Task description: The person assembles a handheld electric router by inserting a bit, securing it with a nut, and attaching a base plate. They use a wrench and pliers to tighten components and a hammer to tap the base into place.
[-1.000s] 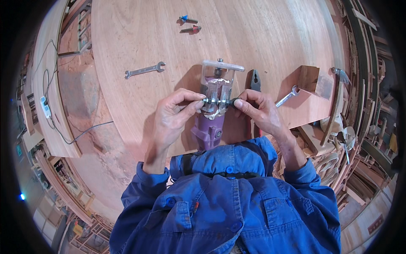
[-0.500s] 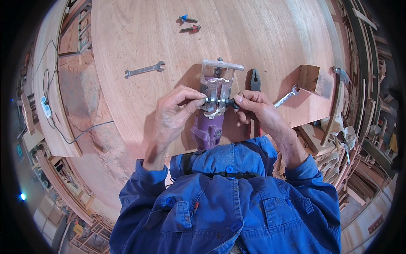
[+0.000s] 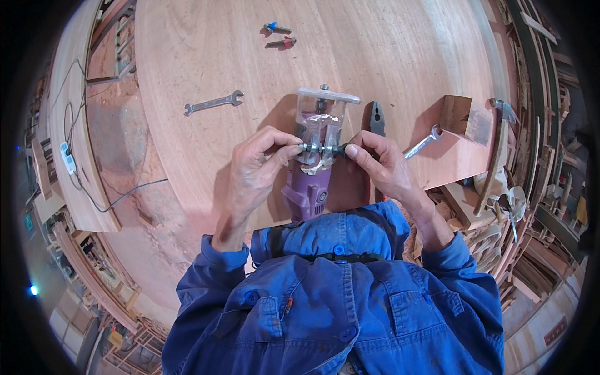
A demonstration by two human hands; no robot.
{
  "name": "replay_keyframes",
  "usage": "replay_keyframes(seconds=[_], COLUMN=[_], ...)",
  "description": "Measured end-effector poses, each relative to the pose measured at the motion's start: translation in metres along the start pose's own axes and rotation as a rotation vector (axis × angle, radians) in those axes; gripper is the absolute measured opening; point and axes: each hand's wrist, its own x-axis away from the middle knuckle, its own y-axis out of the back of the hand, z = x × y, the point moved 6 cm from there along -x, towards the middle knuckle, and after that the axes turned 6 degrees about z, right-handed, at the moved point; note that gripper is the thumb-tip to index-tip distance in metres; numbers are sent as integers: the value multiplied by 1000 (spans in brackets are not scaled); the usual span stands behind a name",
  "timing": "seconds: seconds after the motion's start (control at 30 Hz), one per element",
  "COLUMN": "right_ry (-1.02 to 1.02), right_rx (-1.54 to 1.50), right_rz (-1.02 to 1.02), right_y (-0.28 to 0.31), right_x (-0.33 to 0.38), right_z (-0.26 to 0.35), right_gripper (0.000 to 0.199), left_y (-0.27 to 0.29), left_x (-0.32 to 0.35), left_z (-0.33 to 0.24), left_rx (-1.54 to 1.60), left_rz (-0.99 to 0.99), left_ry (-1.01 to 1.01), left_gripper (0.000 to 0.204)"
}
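A purple trim router (image 3: 307, 195) with a clear plastic base (image 3: 329, 95) lies on the wooden board, its collet end pointing away from me. A metal clamp bolt (image 3: 322, 149) crosses the base. At the bolt's left end, my left hand (image 3: 257, 164) pinches the tip between thumb and fingers. On the other side my right hand (image 3: 384, 164) grips the black clamp knob (image 3: 340, 150), mostly hidden by the fingers. Pliers (image 3: 377, 119) lie just beyond my right hand, their handles partly covered by it.
An open-end wrench (image 3: 214, 103) lies to the left, another wrench (image 3: 424, 141) to the right beside a wooden block (image 3: 466, 120). Two router bits (image 3: 281, 42) are at the far side. A hammer (image 3: 500, 134) rests at the right edge. A power strip (image 3: 68, 157) with cable sits far left.
My right hand's fingers have rolled round the knob, and the thumb and wrist have shifted slightly. My left hand stays at the bolt's end. The router has barely moved.
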Motion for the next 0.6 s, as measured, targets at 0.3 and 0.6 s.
replay_keyframes(seconds=[0.3,0.6], right_ry=[-148,201], right_rx=[-350,279], right_rz=[39,-184], right_y=[-4,3], right_x=[1,18], right_z=[-11,31], right_gripper=[31,26], left_y=[-2,0], left_x=[-1,-3], left_z=[-6,-2], left_rx=[21,44], left_rz=[14,-22], left_ry=[-13,-117], left_gripper=[9,8])
